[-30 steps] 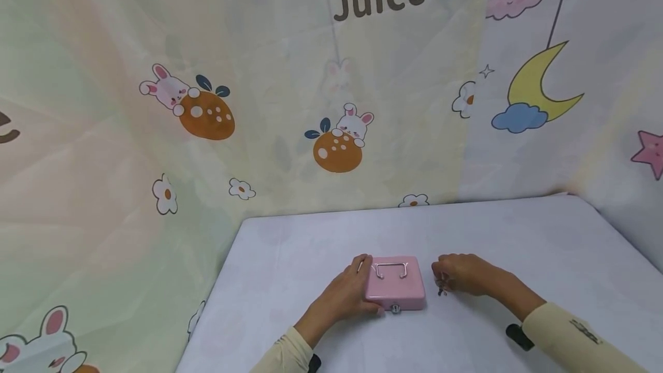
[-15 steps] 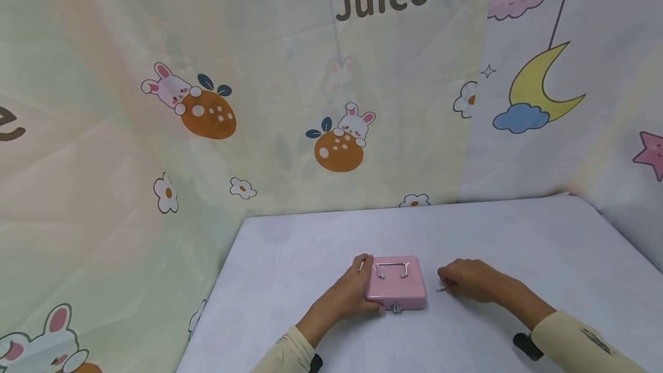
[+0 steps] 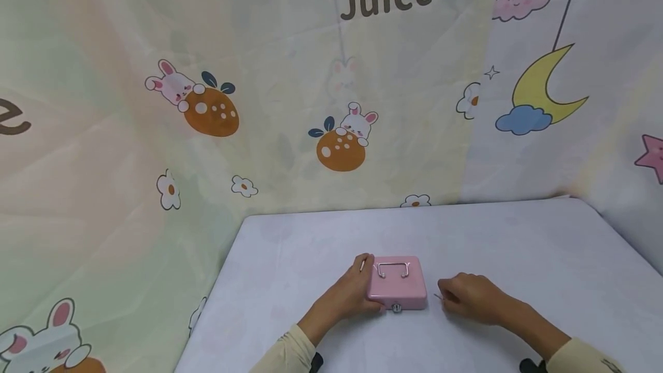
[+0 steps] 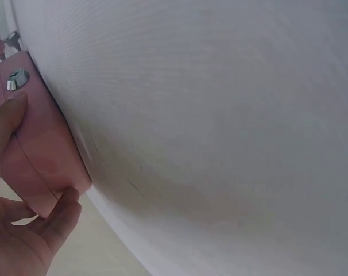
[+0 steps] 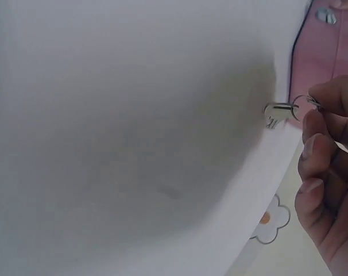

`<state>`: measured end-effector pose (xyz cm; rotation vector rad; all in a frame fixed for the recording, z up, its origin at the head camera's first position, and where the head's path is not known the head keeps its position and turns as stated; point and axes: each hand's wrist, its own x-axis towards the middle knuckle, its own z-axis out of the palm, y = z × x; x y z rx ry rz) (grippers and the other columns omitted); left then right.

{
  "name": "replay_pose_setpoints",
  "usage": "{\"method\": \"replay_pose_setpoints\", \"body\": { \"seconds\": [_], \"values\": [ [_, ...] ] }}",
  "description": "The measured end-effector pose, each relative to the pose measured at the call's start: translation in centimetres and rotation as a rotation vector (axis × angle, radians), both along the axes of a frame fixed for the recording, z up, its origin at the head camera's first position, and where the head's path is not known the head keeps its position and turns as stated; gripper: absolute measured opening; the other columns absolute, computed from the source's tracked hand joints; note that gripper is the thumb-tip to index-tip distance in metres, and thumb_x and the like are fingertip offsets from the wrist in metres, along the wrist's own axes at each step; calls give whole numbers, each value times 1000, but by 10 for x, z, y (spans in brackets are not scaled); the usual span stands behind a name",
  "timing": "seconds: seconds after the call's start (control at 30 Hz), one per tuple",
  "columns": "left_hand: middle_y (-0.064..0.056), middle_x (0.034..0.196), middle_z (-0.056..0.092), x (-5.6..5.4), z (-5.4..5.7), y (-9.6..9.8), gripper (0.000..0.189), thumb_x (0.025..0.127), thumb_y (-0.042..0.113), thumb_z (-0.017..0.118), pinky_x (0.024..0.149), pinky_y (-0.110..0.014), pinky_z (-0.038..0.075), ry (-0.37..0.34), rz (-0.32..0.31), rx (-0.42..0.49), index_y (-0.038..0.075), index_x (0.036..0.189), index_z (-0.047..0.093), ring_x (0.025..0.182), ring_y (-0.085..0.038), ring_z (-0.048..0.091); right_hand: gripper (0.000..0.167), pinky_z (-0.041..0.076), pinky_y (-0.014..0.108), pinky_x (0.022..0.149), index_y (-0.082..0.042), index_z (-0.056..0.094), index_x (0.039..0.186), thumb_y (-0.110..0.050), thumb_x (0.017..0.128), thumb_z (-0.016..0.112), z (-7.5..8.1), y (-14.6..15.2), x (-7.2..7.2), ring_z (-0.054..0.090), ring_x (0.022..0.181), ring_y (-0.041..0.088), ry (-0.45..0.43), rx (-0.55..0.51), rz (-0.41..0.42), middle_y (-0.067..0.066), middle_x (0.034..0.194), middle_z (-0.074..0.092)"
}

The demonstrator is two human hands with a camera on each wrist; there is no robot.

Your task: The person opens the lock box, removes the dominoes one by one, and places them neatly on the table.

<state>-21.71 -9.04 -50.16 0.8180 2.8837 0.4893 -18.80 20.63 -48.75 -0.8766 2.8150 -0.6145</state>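
A small pink metal cash box (image 3: 396, 289) lies on the table, its wire handle (image 3: 393, 264) on the lid. A silver lock (image 4: 17, 80) is set in its front. My left hand (image 3: 344, 292) grips the box's left side, thumb on the front beside the lock, fingers round the end. To the right of the box is my right hand (image 3: 475, 299). Between thumb and forefinger it pinches keys (image 5: 280, 112) on a thin ring (image 5: 298, 107). One key dangles from the ring; the other is partly hidden by the fingertips.
A white table (image 3: 518, 235) spreads under both hands, its back edge against a printed cloth backdrop (image 3: 274, 102). The backdrop shows rabbits, oranges, flowers and a moon. Long beige sleeves (image 3: 287, 353) cover the forearms, with a dark strap at each wrist.
My right hand has shifted slightly right and toward the front of the table, still pinching the keys. The left hand and the box have stayed in place.
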Motion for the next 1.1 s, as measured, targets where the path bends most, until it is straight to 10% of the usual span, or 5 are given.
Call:
{"method": "replay_pose_setpoints", "body": {
  "seconds": [0.53,1.1],
  "values": [
    [-15,158,33,1,1,2,113,75,43,88,110,-35,46,4,1,8,2,157,22,136,-26,50,25,35,17,47,-24,57,72,-11,86,73,2,-40,41,38,55,-4,-22,-157,-142,-19,58,47],
    [-15,157,35,3,2,3,112,74,45,88,109,-35,48,18,11,8,3,156,25,136,-28,51,24,33,19,47,-18,56,70,-8,86,71,-8,-75,50,39,52,-1,-72,-186,-204,-14,55,47]
  ]
}}
